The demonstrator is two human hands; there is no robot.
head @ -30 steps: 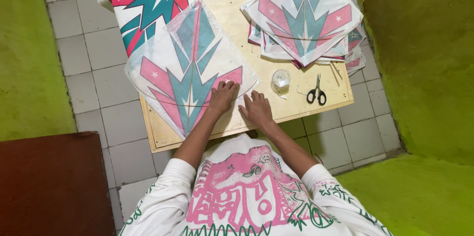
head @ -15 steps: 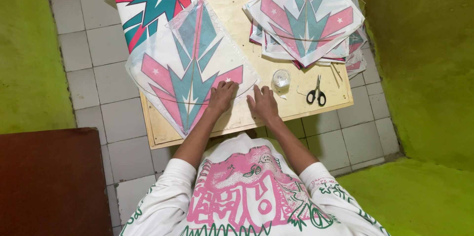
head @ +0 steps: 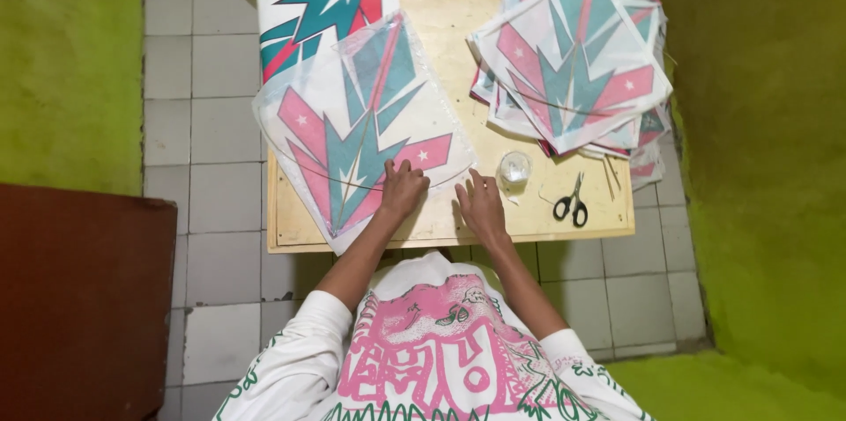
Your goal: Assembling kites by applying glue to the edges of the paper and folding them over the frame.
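Kite [head: 357, 135] lies on the table [head: 458, 25], overhanging its left edge. My left hand [head: 403, 189] has slid onto the kite's lower right corner, fingers spread flat and pressing. My right hand [head: 480, 203] has drifted off the kite, resting open on the table beside it, gripping nothing. Scissors [head: 571, 205] sit to the kite's right.

light: bright and soft, from above | shadows: small dark patch under the near edge of the wooden table [head: 546, 210] | glare: none | focus: sharp on the table, a bit fuzzy far from it | edges: lines bend near corners
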